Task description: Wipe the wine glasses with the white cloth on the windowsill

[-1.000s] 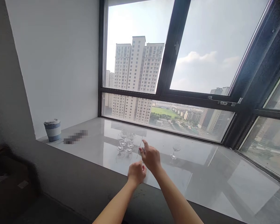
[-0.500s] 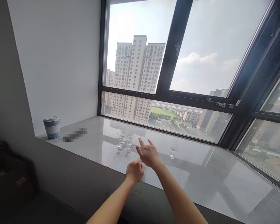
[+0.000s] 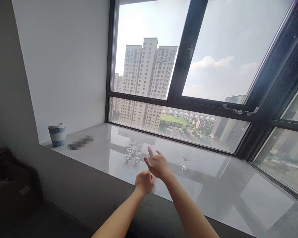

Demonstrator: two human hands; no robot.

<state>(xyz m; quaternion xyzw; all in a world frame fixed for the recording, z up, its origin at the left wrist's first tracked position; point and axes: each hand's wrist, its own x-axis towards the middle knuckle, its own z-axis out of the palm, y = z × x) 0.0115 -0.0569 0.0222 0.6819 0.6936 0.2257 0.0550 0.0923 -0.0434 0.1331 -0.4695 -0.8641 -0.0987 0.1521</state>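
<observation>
My left hand (image 3: pixel 144 182) hovers over the near edge of the glossy sill (image 3: pixel 213 191) with its fingers curled; what they hold is hidden. My right hand (image 3: pixel 158 164) is just above and beyond it, fingers apart and the index finger raised, holding nothing I can see. A thin clear stem-like line (image 3: pixel 149 152) rises beside that finger. A cluster of three small stemmed glasses (image 3: pixel 134 149) stands just left of my hands. One more stemmed glass (image 3: pixel 185 160) stands alone to the right.
A blue-and-white lidded cup (image 3: pixel 57 134) stands at the sill's left end by the white wall, with a blurred dark object (image 3: pixel 80 142) lying beside it. Large dark-framed windows (image 3: pixel 181 59) close off the back and right. A dark ledge (image 3: pixel 89 191) runs along the sill's near side.
The fingers of my right hand have spread from a loose pinch to open, with the index raised. My left hand has stayed curled in place. The view has shifted slightly.
</observation>
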